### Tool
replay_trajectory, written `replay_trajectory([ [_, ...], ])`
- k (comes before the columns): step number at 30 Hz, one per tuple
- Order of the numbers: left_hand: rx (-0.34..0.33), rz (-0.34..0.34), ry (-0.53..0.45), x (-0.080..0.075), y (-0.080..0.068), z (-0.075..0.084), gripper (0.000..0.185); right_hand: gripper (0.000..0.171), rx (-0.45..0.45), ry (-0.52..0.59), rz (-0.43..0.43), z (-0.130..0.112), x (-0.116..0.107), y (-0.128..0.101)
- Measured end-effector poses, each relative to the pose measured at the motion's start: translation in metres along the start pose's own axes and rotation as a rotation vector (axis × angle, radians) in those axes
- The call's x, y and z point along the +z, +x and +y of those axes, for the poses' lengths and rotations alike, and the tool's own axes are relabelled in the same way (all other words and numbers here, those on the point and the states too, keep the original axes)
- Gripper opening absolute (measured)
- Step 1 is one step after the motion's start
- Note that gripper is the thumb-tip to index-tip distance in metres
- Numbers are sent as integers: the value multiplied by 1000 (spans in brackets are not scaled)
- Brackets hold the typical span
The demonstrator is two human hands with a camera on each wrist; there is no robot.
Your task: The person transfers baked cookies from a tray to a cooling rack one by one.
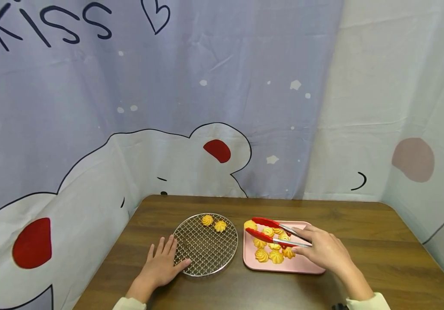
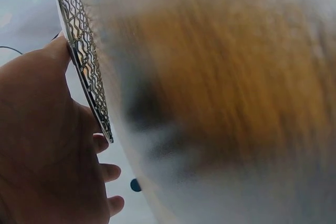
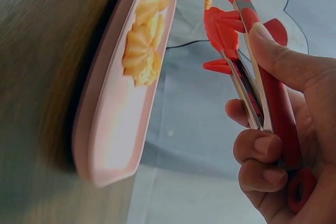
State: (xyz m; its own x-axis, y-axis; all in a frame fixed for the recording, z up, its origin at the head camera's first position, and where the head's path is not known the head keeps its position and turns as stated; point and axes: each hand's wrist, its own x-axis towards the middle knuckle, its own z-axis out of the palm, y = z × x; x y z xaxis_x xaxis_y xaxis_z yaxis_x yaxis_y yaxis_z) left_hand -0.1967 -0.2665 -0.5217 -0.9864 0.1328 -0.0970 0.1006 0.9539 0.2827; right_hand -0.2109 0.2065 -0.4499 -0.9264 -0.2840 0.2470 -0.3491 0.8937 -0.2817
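My right hand (image 1: 328,249) grips a pair of red-tipped metal tongs (image 1: 259,235) above a pink tray (image 1: 308,263). Between the tong tips is a yellow swirled cookie (image 1: 249,224), its edge also showing in the right wrist view. Several more swirled cookies (image 1: 276,257) lie on the tray's left part, partly hidden by the tongs. Over on the left, my left hand (image 1: 159,267) lies with fingers extended at the edge of a round wire rack (image 1: 208,254), thumb over the near rim. Two cookies (image 1: 220,226) sit near the rack's far edge.
The wooden table (image 1: 384,249) carries the rack and the tray side by side, with a narrow gap between them. A printed curtain (image 1: 222,99) hangs behind the table and along its sides.
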Motion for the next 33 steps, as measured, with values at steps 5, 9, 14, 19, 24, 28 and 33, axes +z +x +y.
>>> replay_trajectory([
  [5, -3, 0, -2, 0, -1, 0, 93, 57, -29, 1, 4, -8, 5, 7],
  [9, -1, 6, 6, 2, 0, -1, 92, 58, -42, -4, 10, -15, 9, 12],
  [14, 0, 5, 2, 4, 0, -3, 93, 55, -59, -3, 18, -21, 14, 15],
  [19, -1, -2, 1, 4, 0, -2, 94, 51, -95, 17, 45, -25, 18, 18],
  [24, 0, 1, -1, 3, 1, -1, 93, 53, -104, 40, 38, -29, 23, 22],
  [28, -1, 2, 1, 3, 1, -1, 93, 55, -114, 48, 32, -33, 26, 24],
  [33, -5, -4, 3, 3, 2, -1, 94, 55, -102, 47, 8, -37, 31, 27],
])
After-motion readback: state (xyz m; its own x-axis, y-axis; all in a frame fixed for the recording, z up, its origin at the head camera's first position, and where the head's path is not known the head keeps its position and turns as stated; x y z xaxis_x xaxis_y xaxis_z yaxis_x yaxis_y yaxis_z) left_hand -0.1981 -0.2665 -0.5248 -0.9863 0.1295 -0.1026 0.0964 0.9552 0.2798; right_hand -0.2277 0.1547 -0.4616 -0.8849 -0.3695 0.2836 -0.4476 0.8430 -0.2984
